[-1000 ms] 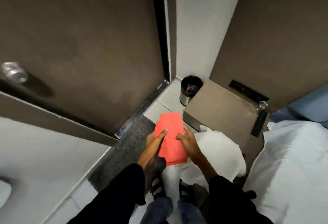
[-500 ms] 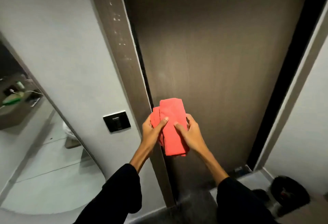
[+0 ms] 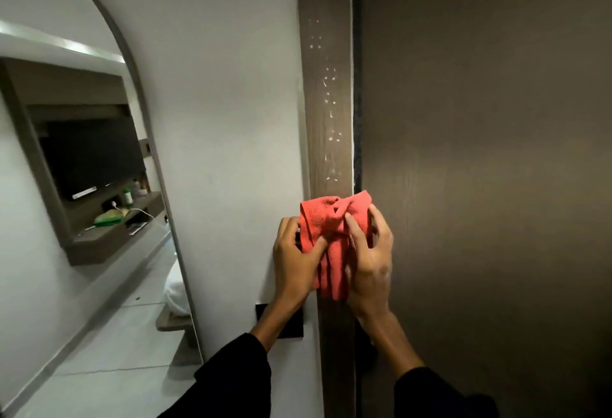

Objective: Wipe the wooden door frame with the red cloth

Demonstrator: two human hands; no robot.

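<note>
We hold a bunched red cloth against the speckled door frame.

Our left hand and right hand both grip the cloth over the dark brown wooden door frame, whose upper stretch carries pale specks. The brown door stands just right; an arched wall mirror hangs left.

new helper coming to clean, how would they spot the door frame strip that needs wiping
Find the big arched mirror; past the white wall to its right rises the wooden door frame. Unlike the plain dark door beside it, this narrow strip carries pale specks.
</note>
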